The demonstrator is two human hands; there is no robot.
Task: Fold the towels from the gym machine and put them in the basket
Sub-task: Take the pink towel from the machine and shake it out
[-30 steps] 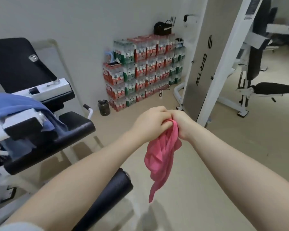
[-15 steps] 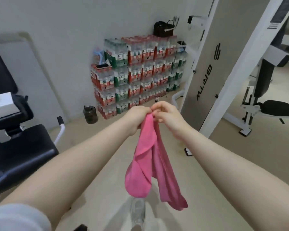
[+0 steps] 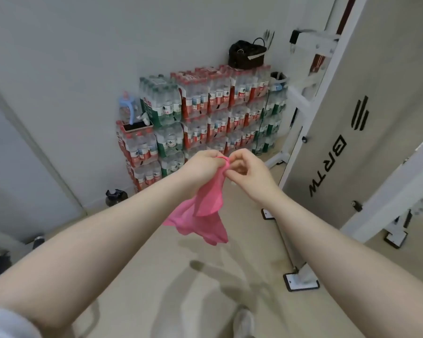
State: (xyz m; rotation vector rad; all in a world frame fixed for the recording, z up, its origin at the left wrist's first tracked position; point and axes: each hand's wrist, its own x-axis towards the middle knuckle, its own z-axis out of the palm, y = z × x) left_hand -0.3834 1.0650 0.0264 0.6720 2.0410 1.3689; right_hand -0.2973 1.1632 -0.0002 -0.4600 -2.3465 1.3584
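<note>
Grey panel [image 3: 366, 132] of gym machine at right: black letters "BRTW" running vertically, read sideways, three-bar logo mark above them. Water bottle packs [image 3: 205, 113] stacked against wall: red and green labels with small print, too small and blurred to read. No other legible text.

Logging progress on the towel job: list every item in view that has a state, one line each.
pink towel: unfolded, bunched, hanging in the air from both hands
left hand: grips the towel's top edge
right hand: pinches the towel's top edge
black bag: sits on top of the stacked water bottle packs
dark jug: upright on the floor
</note>
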